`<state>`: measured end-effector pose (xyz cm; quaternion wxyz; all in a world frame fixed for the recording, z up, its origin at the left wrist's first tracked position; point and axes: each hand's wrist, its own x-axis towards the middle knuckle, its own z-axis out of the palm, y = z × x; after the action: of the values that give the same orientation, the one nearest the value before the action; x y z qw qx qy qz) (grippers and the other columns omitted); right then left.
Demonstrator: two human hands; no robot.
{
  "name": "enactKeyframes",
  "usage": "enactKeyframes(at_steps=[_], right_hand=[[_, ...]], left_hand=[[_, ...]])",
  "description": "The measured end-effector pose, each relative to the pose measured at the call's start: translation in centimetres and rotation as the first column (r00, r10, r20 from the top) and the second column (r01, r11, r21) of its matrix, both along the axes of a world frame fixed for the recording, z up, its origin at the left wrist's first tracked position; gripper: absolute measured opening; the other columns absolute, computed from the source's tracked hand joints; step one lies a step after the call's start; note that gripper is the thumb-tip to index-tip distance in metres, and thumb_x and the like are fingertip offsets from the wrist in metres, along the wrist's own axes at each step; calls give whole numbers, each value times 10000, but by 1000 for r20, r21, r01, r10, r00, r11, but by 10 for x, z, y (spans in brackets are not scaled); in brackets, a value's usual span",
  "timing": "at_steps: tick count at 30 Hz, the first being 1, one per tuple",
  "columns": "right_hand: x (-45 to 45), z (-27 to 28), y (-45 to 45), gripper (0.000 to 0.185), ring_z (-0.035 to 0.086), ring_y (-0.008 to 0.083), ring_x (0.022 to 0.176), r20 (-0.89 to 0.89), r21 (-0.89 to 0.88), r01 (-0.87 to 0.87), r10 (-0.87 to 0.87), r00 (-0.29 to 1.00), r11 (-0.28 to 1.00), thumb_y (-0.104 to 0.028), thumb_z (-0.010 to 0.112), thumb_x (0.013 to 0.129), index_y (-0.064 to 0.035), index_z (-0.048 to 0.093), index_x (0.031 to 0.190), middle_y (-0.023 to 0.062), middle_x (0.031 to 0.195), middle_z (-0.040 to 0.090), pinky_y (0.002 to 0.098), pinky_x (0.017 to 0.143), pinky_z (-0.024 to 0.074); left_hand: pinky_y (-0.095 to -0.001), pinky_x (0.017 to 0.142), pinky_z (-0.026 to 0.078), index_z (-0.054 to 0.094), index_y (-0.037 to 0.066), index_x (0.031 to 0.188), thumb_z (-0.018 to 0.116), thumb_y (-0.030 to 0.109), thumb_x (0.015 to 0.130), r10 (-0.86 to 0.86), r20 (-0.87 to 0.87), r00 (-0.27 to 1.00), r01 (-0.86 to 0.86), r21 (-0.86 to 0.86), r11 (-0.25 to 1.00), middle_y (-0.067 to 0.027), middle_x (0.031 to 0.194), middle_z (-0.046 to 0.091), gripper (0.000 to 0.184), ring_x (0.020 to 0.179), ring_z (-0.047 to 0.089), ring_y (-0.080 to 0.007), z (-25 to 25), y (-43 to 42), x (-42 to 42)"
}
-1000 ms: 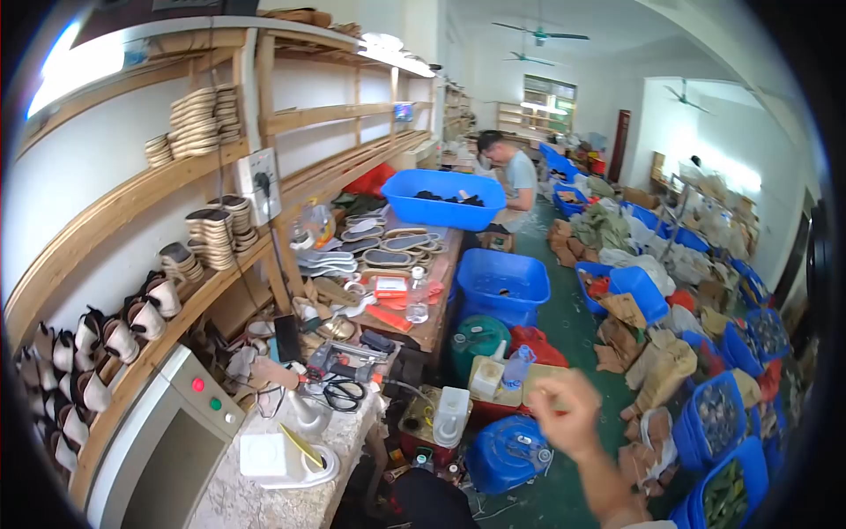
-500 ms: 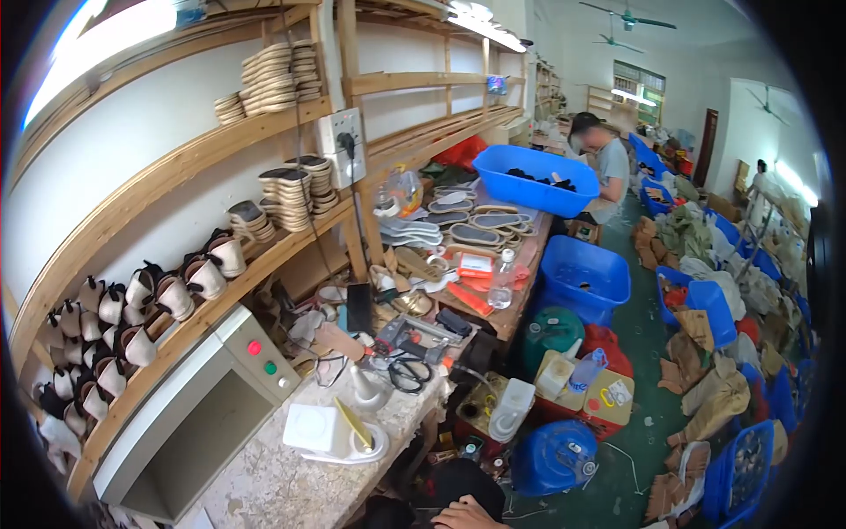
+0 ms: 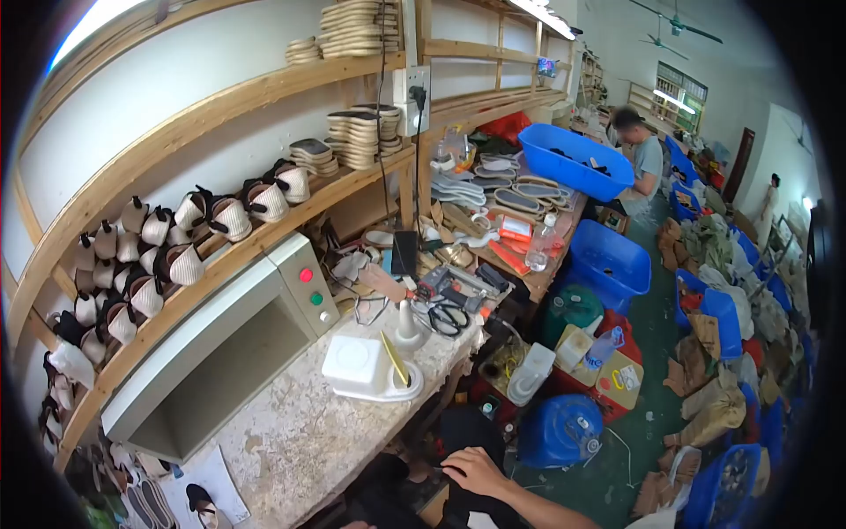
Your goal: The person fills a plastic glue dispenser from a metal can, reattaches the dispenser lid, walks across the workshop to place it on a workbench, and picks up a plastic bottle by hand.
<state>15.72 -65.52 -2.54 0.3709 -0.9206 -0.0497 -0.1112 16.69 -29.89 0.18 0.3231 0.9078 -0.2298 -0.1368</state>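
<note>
My right hand (image 3: pixel 476 469) lies over the dark cloth on my leg, fingers stretched out and holding nothing. Only a sliver of skin, seemingly my left hand (image 3: pixel 357 525), shows at the bottom edge, its fingers hidden. Left of my right hand is the worn bench top (image 3: pixel 291 423), carrying a white plastic container (image 3: pixel 351 363) with a yellow strip (image 3: pixel 394 360) leaning beside it. Behind that stand a white cone-shaped piece (image 3: pixel 407 326) and black-handled scissors (image 3: pixel 448 319). A black-and-cream shoe (image 3: pixel 204 504) sits on white paper at the lower left.
A grey box machine (image 3: pixel 211 353) with red and green buttons stands on the bench. Shelves above hold several shoes (image 3: pixel 231 219) and stacked soles (image 3: pixel 352 137). Blue tubs (image 3: pixel 608 256) and a blue drum (image 3: pixel 561 430) stand on the right. A person (image 3: pixel 643 159) works farther back.
My view has swung left and down, so the bench's near end, the paper and the shoe have come into sight. More of my right hand and forearm shows.
</note>
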Motion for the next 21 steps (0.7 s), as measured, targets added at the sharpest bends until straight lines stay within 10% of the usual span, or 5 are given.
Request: enactKeyframes(at_steps=[7, 9, 21], right_hand=[[-48, 2, -16, 212, 662, 283, 926, 100, 118, 335, -346, 933, 935, -194, 713, 904, -68, 730, 1073, 106, 1081, 676, 412, 851, 514], [-73, -10, -31, 258, 714, 282, 840, -268, 241, 446, -382, 884, 862, -240, 713, 910, -56, 724, 1090, 144, 1056, 694, 391, 766, 569], [-143, -113, -90, 354, 679, 382, 1023, -768, 19, 275, -162, 619, 961, -278, 666, 897, -102, 696, 1203, 191, 1088, 716, 464, 894, 540]], left_hand=[[-492, 785, 524, 692, -18, 997, 585, 212, 989, -8, -108, 994, 9, 8, 1000, -252, 986, 689, 255, 917, 656, -452, 17, 1, -5], [-485, 795, 526, 698, -23, 1001, 585, 198, 988, -24, -137, 990, 25, 1, 1000, -253, 995, 689, 249, 925, 658, -448, 12, 2, -15], [-455, 788, 538, 710, -6, 1008, 606, 157, 961, -149, -53, 987, 152, 47, 987, -225, 992, 698, 199, 915, 667, -419, 10, -69, 25]])
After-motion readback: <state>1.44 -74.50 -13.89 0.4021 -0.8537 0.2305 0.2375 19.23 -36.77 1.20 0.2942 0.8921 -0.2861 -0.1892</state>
